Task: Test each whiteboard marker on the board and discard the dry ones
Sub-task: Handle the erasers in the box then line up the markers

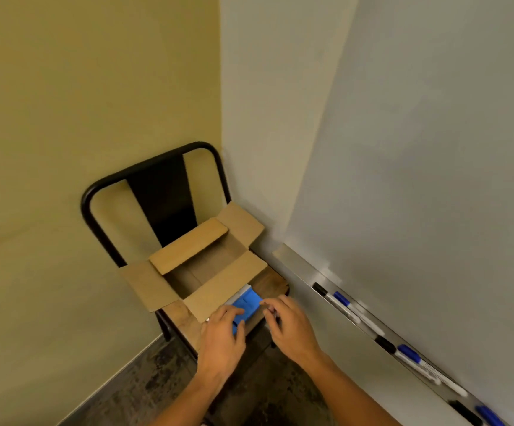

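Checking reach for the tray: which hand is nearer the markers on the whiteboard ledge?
Right. The right hand lies between the chair and the markers; the left hand rests farther away, on the blue eraser.

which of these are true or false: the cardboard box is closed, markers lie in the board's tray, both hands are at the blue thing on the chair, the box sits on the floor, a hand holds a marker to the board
1. The cardboard box is closed. False: its flaps are folded open.
2. Markers lie in the tray under the whiteboard. True: black-capped and blue-capped ones show.
3. Both hands are at the blue object on the chair. True: the left hand rests on it, the right hand is at its edge.
4. The box sits on the floor. False: it stands on the chair seat.
5. A hand holds a marker to the board. False: neither hand is at the board.
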{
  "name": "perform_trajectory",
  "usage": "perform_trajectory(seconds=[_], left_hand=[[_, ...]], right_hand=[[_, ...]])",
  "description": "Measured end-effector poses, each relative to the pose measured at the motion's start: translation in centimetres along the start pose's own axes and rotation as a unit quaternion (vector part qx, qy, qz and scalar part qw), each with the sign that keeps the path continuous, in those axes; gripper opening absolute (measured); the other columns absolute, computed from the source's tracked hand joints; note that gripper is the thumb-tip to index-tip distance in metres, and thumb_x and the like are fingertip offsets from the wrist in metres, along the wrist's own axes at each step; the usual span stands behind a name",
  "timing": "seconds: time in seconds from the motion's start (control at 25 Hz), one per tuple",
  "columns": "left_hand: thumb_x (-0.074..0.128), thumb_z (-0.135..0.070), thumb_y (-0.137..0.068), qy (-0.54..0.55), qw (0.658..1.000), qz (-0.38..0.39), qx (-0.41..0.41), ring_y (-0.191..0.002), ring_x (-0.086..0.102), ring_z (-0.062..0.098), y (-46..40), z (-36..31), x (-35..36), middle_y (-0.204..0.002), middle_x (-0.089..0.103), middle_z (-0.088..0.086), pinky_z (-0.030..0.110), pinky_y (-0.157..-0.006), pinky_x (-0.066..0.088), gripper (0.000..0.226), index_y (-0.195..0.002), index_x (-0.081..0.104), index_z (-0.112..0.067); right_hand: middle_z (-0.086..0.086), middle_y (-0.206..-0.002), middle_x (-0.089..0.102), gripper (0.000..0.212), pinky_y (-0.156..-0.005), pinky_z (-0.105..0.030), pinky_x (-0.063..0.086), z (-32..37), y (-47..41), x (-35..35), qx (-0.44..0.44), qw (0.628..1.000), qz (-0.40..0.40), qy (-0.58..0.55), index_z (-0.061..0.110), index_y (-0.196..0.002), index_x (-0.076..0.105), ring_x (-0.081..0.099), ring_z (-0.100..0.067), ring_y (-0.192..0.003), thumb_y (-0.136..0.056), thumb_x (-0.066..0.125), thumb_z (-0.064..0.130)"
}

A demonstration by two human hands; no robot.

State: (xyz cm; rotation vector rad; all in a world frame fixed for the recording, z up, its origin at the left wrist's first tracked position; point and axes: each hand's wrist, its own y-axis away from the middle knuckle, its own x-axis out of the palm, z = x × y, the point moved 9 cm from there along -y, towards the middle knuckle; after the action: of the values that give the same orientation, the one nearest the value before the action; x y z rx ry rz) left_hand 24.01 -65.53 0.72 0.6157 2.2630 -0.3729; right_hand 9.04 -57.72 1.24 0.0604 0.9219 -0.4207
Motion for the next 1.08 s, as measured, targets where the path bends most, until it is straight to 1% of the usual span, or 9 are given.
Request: perform_trajectory(seconds=[0.12,0.28,0.48,0.56,0.64,0.76,0.88,1.0,1.08], left_hand=[[0.058,-0.024,-0.093,0.003,1.0,-0.005,-0.006,-0.105,0.057,0.004,0.3,2.4,-1.8,-0.112,0.06,-0.016,0.029,-0.094,0.048,0.022,-0.112,0.067,-0.03],[0.057,-0.024,-0.093,-0.023,0.999,-0.011,0.022,-0.109,0.052,-0.002,0.6,2.8,-3.2,-0.113,0.06,-0.02,0.023,-0.095,0.037,0.023,-0.112,0.066,-0.034],[0.055,-0.025,-0.093,-0.01,0.996,-0.071,0.056,-0.109,0.049,0.0,0.0,3.1,-5.3,-0.109,0.059,-0.019,0.022,-0.095,0.035,0.02,-0.108,0.067,-0.032],[0.049,-0.031,-0.094,0.006,0.993,-0.119,0.02,-0.109,0.05,0.003,-0.5,4.1,-6.8,-0.111,0.058,-0.016,0.03,-0.095,0.042,0.024,-0.111,0.066,-0.029],[0.045,-0.035,-0.093,0.033,0.984,-0.169,-0.04,-0.111,0.049,0.006,-0.8,5.6,-8.2,-0.118,0.055,-0.01,0.037,-0.096,0.045,0.033,-0.122,0.058,-0.025],[0.051,-0.034,-0.09,0.022,0.963,-0.247,-0.11,-0.118,0.039,0.014,-1.0,7.2,-10.5,-0.131,0.043,0.006,0.038,-0.1,0.039,0.049,-0.135,0.043,-0.017],[0.061,-0.029,-0.087,0.036,0.938,-0.291,-0.187,-0.131,0.03,0.033,-1.7,8.9,-11.6,-0.151,0.02,0.017,0.047,-0.107,0.031,0.067,-0.143,0.029,-0.011],[0.067,-0.022,-0.09,0.069,0.938,-0.276,-0.198,-0.148,0.012,0.031,-3.3,9.5,-11.6,-0.162,-0.006,0.01,0.054,-0.117,0.024,0.08,-0.151,0.016,-0.012],[0.065,-0.016,-0.091,0.079,0.945,-0.265,-0.176,-0.152,0.006,0.025,-4.4,9.2,-11.5,-0.164,-0.01,0.002,0.052,-0.118,0.028,0.076,-0.151,0.017,-0.014]], right_hand=[[0.01,-0.112,0.056,0.028,-0.08,-0.023,0.054,1.9,-2.5,2.8,-0.016,0.999,0.033,-0.005,0.025,-0.125,0.063,0.056,-0.002,-0.096,-0.101,0.049,0.03],[0.009,-0.116,0.058,0.028,-0.089,-0.024,0.053,3.8,-4.8,4.9,-0.023,0.998,0.052,-0.001,0.023,-0.125,0.063,0.055,-0.004,-0.105,-0.099,0.052,0.026],[0.01,-0.117,0.056,0.028,-0.082,-0.008,0.046,4.9,-7.3,5.1,-0.031,0.998,0.049,-0.007,0.022,-0.126,0.061,0.053,-0.002,-0.104,-0.1,0.055,0.027],[0.013,-0.116,0.052,0.03,-0.079,-0.007,0.044,5.2,-8.6,5.0,-0.037,0.998,0.057,-0.003,0.022,-0.129,0.059,0.051,0.0,-0.102,-0.1,0.054,0.029],[0.015,-0.121,0.05,0.035,-0.081,-0.009,0.044,5.8,-10.0,5.2,-0.053,0.996,0.074,-0.002,0.026,-0.135,0.054,0.05,0.002,-0.104,-0.101,0.053,0.032],[0.014,-0.134,0.046,0.048,-0.092,-0.012,0.042,6.6,-12.0,6.2,-0.08,0.99,0.12,0.012,0.029,-0.148,0.042,0.047,0.002,-0.116,-0.102,0.05,0.037],[0.01,-0.14,0.042,0.053,-0.096,-0.014,0.04,6.6,-13.3,7.0,-0.082,0.986,0.143,0.035,0.025,-0.153,0.037,0.043,-0.001,-0.123,-0.103,0.048,0.038],[0.007,-0.139,0.042,0.052,-0.096,-0.018,0.047,5.9,-14.0,7.4,-0.074,0.984,0.149,0.062,0.023,-0.151,0.039,0.045,-0.004,-0.12,-0.103,0.048,0.039],[0.007,-0.135,0.041,0.049,-0.093,-0.02,0.05,5.7,-14.2,7.7,-0.086,0.981,0.15,0.092,0.023,-0.148,0.045,0.046,-0.005,-0.118,-0.102,0.049,0.04]])
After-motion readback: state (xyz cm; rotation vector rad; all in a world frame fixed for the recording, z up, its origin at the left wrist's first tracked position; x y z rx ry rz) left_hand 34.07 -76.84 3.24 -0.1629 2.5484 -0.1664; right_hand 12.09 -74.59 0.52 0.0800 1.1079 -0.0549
